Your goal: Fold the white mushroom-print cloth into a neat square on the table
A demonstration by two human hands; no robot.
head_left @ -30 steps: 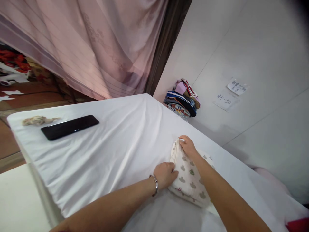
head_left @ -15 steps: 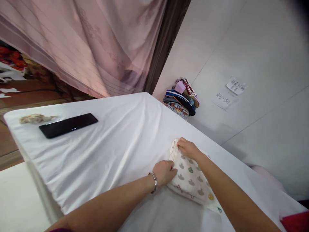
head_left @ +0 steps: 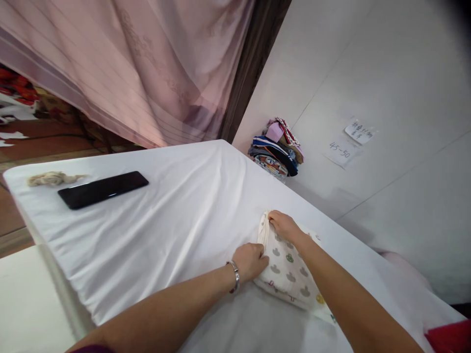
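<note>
A small white garment with a grey and green print lies folded on the white sheet that covers the table. My left hand, a bracelet on its wrist, pinches the near left edge of the garment with closed fingers. My right hand grips the far edge of the same fold, fingers curled onto the cloth. Both forearms reach in from the lower edge of the view.
A black phone and a beige scrap of cloth lie at the table's far left. A pile of folded coloured clothes sits against the white wall under paper notes. A pink curtain hangs behind. Something red shows at lower right.
The garment has been flattened and spread a little toward me; both hands have stayed on its left edge, shifting only slightly.
</note>
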